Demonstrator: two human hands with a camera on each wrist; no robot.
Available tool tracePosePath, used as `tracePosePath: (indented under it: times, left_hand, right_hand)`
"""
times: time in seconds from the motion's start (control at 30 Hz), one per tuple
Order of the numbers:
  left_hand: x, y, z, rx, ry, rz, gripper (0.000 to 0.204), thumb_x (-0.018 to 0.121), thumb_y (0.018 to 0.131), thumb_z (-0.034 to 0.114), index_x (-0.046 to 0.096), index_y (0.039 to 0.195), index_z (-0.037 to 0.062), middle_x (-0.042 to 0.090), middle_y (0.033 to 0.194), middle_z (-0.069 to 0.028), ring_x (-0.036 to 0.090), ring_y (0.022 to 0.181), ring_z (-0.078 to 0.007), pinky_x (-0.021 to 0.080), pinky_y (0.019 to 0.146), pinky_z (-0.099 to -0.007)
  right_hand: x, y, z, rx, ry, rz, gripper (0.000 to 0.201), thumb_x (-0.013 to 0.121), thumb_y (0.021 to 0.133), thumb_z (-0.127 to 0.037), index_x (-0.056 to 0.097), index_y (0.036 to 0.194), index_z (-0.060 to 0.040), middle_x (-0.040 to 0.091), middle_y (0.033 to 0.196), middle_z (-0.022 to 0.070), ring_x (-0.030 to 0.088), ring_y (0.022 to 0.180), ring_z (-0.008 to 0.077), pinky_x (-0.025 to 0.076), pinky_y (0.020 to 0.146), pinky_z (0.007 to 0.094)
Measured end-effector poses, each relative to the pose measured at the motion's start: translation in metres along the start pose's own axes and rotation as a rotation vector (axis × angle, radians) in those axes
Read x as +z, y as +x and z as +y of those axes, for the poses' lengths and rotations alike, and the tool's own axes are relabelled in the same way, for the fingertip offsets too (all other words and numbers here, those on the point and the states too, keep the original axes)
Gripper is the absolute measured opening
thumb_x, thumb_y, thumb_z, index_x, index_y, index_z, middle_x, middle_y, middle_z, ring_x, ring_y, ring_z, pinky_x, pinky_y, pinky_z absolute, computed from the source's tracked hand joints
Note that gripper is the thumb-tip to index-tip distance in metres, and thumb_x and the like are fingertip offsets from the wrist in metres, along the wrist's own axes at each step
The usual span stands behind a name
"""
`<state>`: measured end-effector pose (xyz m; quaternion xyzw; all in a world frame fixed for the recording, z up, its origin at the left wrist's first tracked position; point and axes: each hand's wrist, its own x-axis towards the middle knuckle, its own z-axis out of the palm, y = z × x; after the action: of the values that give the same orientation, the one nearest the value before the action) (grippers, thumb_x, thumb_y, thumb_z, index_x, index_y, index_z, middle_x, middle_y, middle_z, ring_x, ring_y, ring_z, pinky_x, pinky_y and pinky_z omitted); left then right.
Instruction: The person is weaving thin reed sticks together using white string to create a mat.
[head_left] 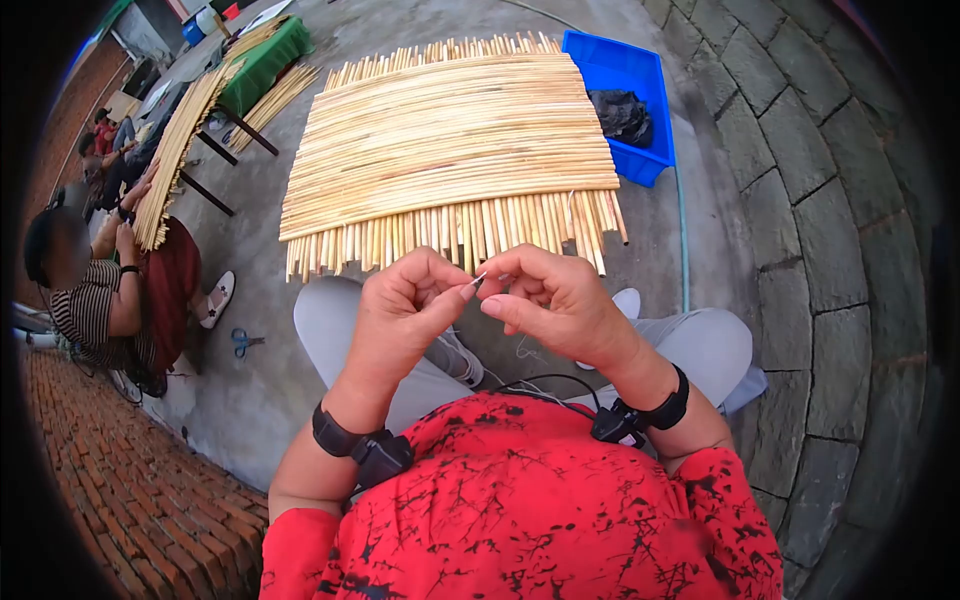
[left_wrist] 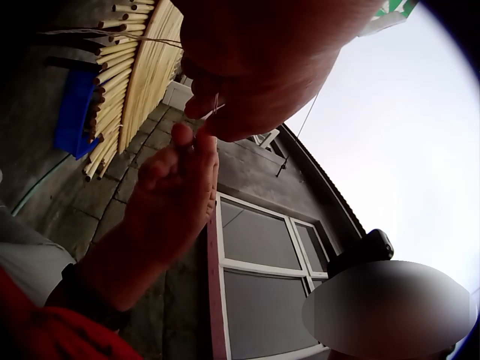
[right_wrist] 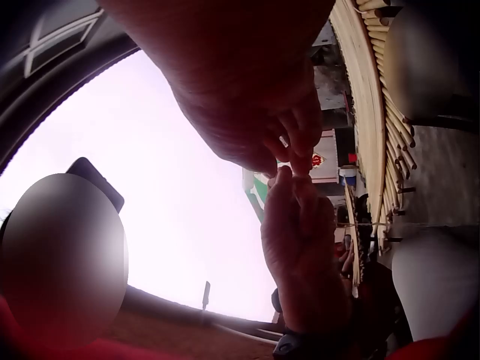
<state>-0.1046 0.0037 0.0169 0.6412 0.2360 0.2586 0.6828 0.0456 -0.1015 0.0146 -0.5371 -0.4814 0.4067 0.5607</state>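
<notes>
In the head view, my left hand [head_left: 405,310] and right hand [head_left: 570,305] meet above my lap, fingers bent. Between their fingertips is a small thin thing [head_left: 479,279], pale at one end and dark at the other; both hands pinch it. From the left wrist, my left hand [left_wrist: 262,67] looms close over the right hand [left_wrist: 169,187], and a thin light piece [left_wrist: 217,109] shows at the left fingertips. The right wrist view has my right hand [right_wrist: 232,82] above the left hand [right_wrist: 300,247], fingertips touching. Whether the piece is a needle, I cannot tell.
A mat of pale sticks [head_left: 450,130] lies crosswise over more sticks ahead. Beyond its right side stands a blue crate [head_left: 655,110] holding black plastic. Scissors [head_left: 243,342] lie on the ground at left, near a seated person [head_left: 110,300]. Loose thread [head_left: 527,348] hangs below my hands.
</notes>
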Motion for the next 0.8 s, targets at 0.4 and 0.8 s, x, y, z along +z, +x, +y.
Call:
tracePosePath:
  times: [0.4,0.8]
  left_hand:
    - [0.009,-0.003,-0.009,0.06,0.181,-0.03,0.003,0.061,0.079,0.002,0.059,0.08,0.0028,0.057,0.067,0.0049,0.036,0.051,0.0023,0.027,0.045,-0.0152]
    - [0.011,0.005,-0.012,-0.288,-0.464,-0.119,0.004,0.058,0.082,0.006,0.057,0.084,0.0027,0.059,0.066,-0.007,0.033,0.04,-0.002,0.022,0.037,-0.0158]
  right_hand:
    - [0.0,-0.007,0.003,0.05,0.035,0.054,0.009,0.055,0.085,-0.007,0.057,0.09,-0.0005,0.061,0.077,0.0019,0.052,0.054,0.0026,0.039,0.044,0.0152]
    - [-0.009,-0.009,0.02,-0.209,-0.102,0.163,0.001,0.058,0.082,-0.001,0.057,0.081,-0.0001,0.053,0.078,0.0021,0.05,0.057,0.0036,0.04,0.047,0.0156]
